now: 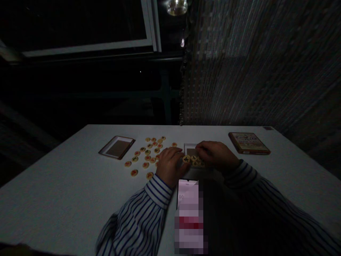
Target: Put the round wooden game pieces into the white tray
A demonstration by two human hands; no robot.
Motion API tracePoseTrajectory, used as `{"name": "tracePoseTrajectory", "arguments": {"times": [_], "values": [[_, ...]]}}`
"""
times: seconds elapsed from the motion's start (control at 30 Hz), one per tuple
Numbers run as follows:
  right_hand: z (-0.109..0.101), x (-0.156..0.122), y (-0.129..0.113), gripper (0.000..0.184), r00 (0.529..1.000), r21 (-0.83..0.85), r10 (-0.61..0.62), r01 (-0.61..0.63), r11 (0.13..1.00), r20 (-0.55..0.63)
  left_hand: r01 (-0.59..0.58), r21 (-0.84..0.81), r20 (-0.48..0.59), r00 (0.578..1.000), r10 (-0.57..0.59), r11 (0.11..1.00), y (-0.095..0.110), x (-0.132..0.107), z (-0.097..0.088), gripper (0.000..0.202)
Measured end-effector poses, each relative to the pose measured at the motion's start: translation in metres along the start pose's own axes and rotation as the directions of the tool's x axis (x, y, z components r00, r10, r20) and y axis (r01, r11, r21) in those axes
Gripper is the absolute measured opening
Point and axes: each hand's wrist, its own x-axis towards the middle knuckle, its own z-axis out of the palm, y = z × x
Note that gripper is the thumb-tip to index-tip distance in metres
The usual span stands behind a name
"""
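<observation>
My left hand (169,163) pinches a round xiangqi piece (187,159) with a dark character at the left edge of a small open box (189,146). Several xiangqi pieces (194,158) lie in the near part of that box. Over its right side is my right hand (217,154), closed with the fingers curled in; whatever they hold is hidden. Left of my left hand, loose xiangqi pieces (147,152) with red or dark characters are scattered on the white table (80,185). A few of these are partly covered by my left hand.
An open, shallow box part (117,146) lies at the left. A flat box with a printed lid (249,143) sits at the right. Close in front of me, a lit phone (188,193) lies below my hands. Beaded strands (229,71) hang behind the table.
</observation>
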Motion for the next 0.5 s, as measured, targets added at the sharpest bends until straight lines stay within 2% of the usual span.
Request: {"name": "tracePoseTrajectory", "arguments": {"times": [0.27, 0.5], "values": [[-0.008, -0.001, 0.002, 0.020, 0.999, 0.007, 0.033, -0.033, 0.999, -0.016, -0.003, -0.021, 0.012, 1.000, 0.004, 1.000, 0.005, 0.017, 0.003, 0.020], [-0.006, -0.001, 0.008, 0.021, 1.000, 0.019, 0.028, -0.028, 0.999, -0.010, 0.020, -0.053, 0.002, 1.000, -0.020, 0.998, 0.003, 0.018, 0.021, 0.023]]}}
